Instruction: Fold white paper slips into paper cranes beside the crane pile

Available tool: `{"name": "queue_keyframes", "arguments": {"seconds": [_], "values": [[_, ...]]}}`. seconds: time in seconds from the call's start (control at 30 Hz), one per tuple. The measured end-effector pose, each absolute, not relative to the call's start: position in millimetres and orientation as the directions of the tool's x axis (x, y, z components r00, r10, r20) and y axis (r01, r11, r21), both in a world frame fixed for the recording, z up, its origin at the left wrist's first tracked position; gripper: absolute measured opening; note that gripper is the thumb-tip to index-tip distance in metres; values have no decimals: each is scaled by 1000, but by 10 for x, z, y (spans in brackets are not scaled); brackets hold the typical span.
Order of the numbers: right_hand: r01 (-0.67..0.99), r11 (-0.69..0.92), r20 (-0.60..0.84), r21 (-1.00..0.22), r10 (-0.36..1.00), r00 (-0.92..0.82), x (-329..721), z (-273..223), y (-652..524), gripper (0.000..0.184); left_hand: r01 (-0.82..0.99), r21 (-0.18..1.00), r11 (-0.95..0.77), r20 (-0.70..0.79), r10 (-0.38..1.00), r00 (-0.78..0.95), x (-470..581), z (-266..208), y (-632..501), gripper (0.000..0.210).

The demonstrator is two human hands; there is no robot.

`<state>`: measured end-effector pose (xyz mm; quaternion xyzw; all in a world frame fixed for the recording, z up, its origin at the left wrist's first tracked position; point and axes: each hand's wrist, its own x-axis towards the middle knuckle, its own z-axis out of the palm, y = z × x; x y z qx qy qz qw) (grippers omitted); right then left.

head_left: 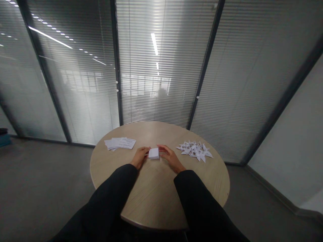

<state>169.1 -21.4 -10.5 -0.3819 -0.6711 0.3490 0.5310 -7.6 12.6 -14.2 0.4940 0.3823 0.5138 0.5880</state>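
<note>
A small white square of folded paper (pixel 153 153) is between my two hands near the middle of the round table. My left hand (pixel 140 158) grips its left edge with fingers and thumb closed. From the other side, the fingertips of my right hand (pixel 171 158) are closed on the right edge, the fingers curved. The paper shows layers along its near edge. To the right of my right hand lies a heap of pointed white folded-paper shapes (pixel 194 150). Beyond my left hand rest several loose paper sheets (pixel 127 143), some with print.
The round wooden table (pixel 151 195) stands close to a glass partition with blinds (pixel 156 101). Grey floor (pixel 50 181) surrounds it. At the far left edge is a blue object (pixel 4 139) with something dark on top. A pale wall (pixel 297 151) rises at the right.
</note>
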Motion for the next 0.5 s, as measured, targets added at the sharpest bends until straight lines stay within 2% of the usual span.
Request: {"name": "queue_keyframes", "arguments": {"seconds": [0.23,0.4,0.5], "values": [[258,527,489,-810,849,-200,1712,-154,-187,32,-201,979,-26,73,972,226,-86,-144,132,35],[263,514,499,-816,857,-127,1699,-179,-153,24,-178,983,-49,96,960,262,-71,-152,127,36],[326,483,501,-813,865,-32,1702,-177,-131,25,-187,982,-38,93,952,293,-61,-129,94,43]]}}
